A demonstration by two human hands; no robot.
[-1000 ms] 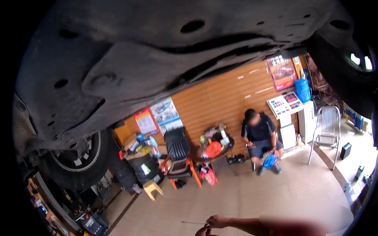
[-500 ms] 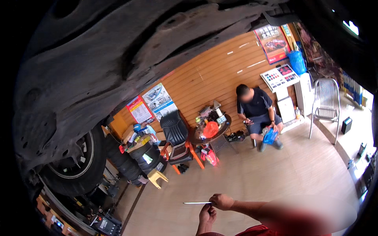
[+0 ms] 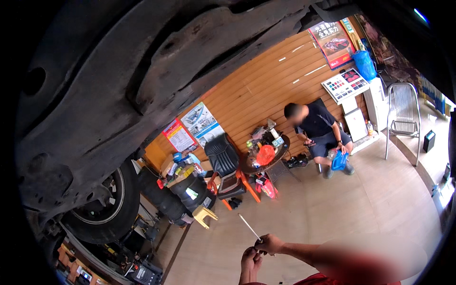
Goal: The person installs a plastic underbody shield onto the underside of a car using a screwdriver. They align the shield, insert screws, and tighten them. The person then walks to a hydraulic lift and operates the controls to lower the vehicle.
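Note:
In my right hand point(image 3: 270, 244) is what looks like a screwdriver point(image 3: 249, 226). Its long thin silver shaft points up and to the left, while its dark handle is mostly hidden by my fingers. My left hand point(image 3: 250, 261) is just below and left of the right one, close to the handle end. The left fingers are curled, and a small dark bit shows at their tips. What they hold, if anything, I cannot make out. Above both hands spreads the dark underbody of a raised car point(image 3: 109, 95).
A mounted wheel point(image 3: 127, 204) hangs at the left, near stacked tyres point(image 3: 187, 192). Ahead stand a yellow stool point(image 3: 205, 216), a black armchair point(image 3: 222, 159) and a cluttered round table point(image 3: 280, 154). A seated person point(image 3: 318, 123) holds a blue bag. A metal chair point(image 3: 403, 114) stands at right.
The screwdriver's shaft has swung from level, pointing left, to slanting up and left. My hands stay close together. The surroundings have shifted slightly rightward in view.

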